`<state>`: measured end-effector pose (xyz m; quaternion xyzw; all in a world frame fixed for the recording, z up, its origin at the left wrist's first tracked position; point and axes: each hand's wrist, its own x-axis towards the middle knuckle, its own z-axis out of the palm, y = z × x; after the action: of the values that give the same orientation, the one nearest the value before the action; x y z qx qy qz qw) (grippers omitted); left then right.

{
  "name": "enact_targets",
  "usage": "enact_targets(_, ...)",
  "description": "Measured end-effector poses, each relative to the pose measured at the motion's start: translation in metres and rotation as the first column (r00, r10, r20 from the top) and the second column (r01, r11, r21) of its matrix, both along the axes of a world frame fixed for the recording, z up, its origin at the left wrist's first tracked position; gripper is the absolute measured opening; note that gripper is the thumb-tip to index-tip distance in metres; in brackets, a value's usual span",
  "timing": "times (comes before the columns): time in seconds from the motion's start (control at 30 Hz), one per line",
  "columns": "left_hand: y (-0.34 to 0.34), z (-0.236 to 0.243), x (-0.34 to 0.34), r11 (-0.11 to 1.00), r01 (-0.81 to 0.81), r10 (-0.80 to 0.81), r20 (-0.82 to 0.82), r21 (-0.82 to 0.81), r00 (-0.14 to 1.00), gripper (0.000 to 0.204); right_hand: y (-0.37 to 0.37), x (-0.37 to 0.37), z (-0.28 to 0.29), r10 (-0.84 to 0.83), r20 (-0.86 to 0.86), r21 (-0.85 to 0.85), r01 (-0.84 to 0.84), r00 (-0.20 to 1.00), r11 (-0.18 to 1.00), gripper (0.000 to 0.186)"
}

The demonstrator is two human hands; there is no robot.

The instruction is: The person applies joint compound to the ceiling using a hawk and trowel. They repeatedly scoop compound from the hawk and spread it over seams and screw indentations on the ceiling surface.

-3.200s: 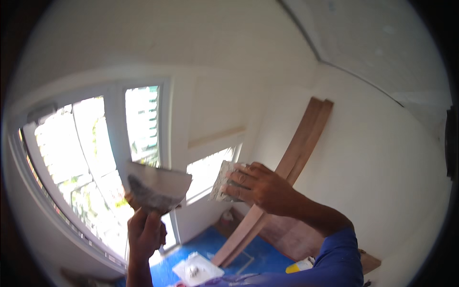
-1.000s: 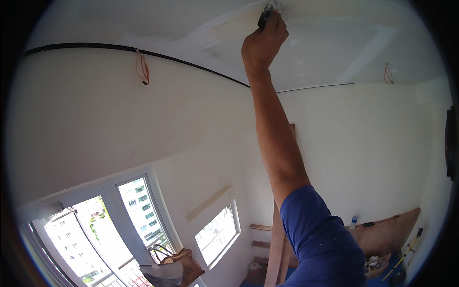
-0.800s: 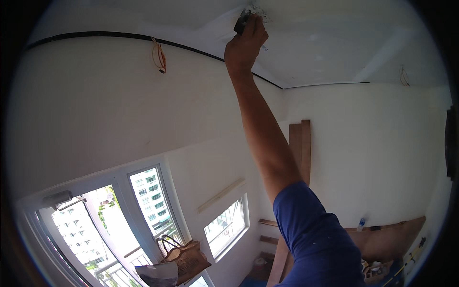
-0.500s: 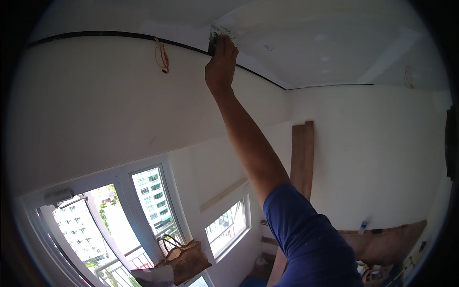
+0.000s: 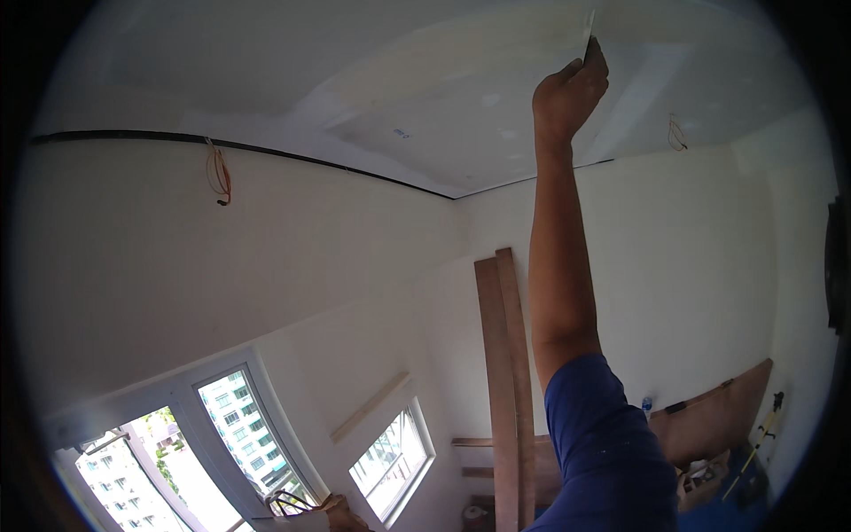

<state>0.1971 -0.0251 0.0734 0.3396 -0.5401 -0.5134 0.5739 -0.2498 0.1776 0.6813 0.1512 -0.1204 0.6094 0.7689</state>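
Raised high on a bare forearm, my right hand (image 5: 572,96) is closed round a putty knife (image 5: 589,27), whose thin blade appears nearly edge-on above the fingers. The blade is up against or very near the pale ceiling (image 5: 425,75); I cannot tell whether it touches. Smoothed whitish patches and bands of filler mark the ceiling around it. My left hand is out of view.
A dark gap (image 5: 310,158) runs between wall and ceiling, with an orange cable coil (image 5: 219,175) hanging by it. Another thin cable (image 5: 677,133) hangs farther right. Tall brown boards (image 5: 503,372) lean against the wall. A paper bag (image 5: 341,514) is below, near the windows (image 5: 394,461).
My right hand has moved the putty knife rightward, away from the wall edge and across the ceiling. The view has turned up and to the right, and the bag has slid mostly out of it.
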Motion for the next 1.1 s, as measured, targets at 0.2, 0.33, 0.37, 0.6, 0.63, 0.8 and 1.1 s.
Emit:
enact_targets(0.2,-0.009,0.020,-0.028,0.996,0.032,-0.025,0.080,-0.078,0.996,0.025,0.033,-0.018,0.018,-0.008,-0.001,0.015,0.008,1.000,1.000,0.038)
enact_targets(0.33,-0.010,0.021,-0.033,0.993,0.031,-0.020,0.099,-0.110,0.995,0.026,0.024,-0.015,0.028,0.010,-0.012,0.007,-0.010,1.000,1.000,0.038)
enact_targets(0.37,-0.010,0.020,-0.033,0.993,0.028,-0.017,0.099,-0.111,0.995,0.026,0.015,-0.009,0.031,0.030,0.002,-0.015,-0.030,1.000,0.999,0.038)
enact_targets(0.6,-0.006,0.017,-0.031,0.994,-0.008,0.021,0.121,-0.110,0.992,0.028,-0.060,0.029,0.009,0.097,0.002,0.212,-0.096,0.995,0.973,0.052)
enact_targets(0.63,-0.006,0.016,-0.030,0.994,-0.012,0.025,0.124,-0.110,0.992,0.028,-0.058,0.027,0.001,0.092,-0.002,0.195,-0.090,0.996,0.977,0.050)
enact_targets(0.8,-0.015,-0.006,-0.019,0.992,-0.043,0.060,0.143,-0.117,0.988,0.029,-0.005,-0.007,-0.003,0.003,0.008,0.063,-0.004,1.000,0.998,0.041)
enact_targets(1.1,0.003,-0.041,0.041,0.988,-0.154,0.155,0.136,-0.023,0.978,0.030,-0.012,-0.003,0.023,-0.037,-0.009,0.060,0.037,0.999,0.997,0.046)
